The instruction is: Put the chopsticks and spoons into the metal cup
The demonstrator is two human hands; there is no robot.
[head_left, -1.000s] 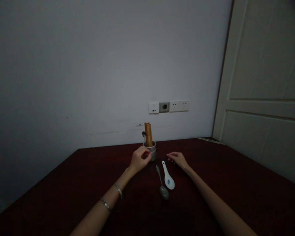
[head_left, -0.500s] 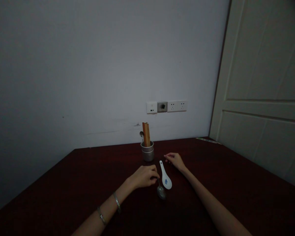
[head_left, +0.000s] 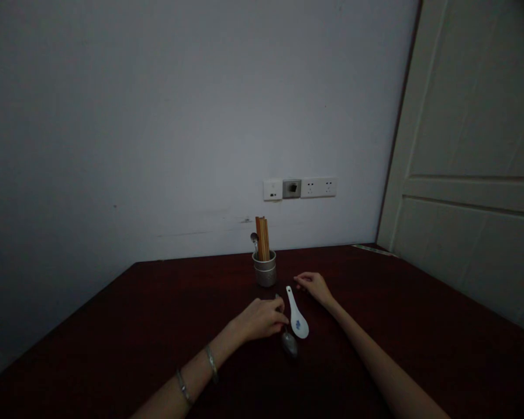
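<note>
A metal spoon (head_left: 290,345) lies with its bowl toward me, and my left hand (head_left: 265,318) is closed around its handle. The handle's tip pokes out past the fingers, while its middle is hidden by them. Just right of it rests a white soup spoon (head_left: 298,322) with a blue mark in the bowl, its handle pointing away from me. Beyond that spoon's handle, my right hand (head_left: 313,285) rests on the table, fingers loosely bent and slightly apart, with nothing visible in them.
Behind the hands stands a metal cup (head_left: 265,272) holding wooden chopsticks (head_left: 262,240) and a small metal spoon (head_left: 255,238). The dark red table (head_left: 192,285) meets a pale wall with sockets (head_left: 318,187). A panelled door (head_left: 471,192) is at the right.
My left fingers have shifted slightly along the metal spoon, and its handle tip now shows beyond them. My right hand stays in place. The view has turned slightly left.
</note>
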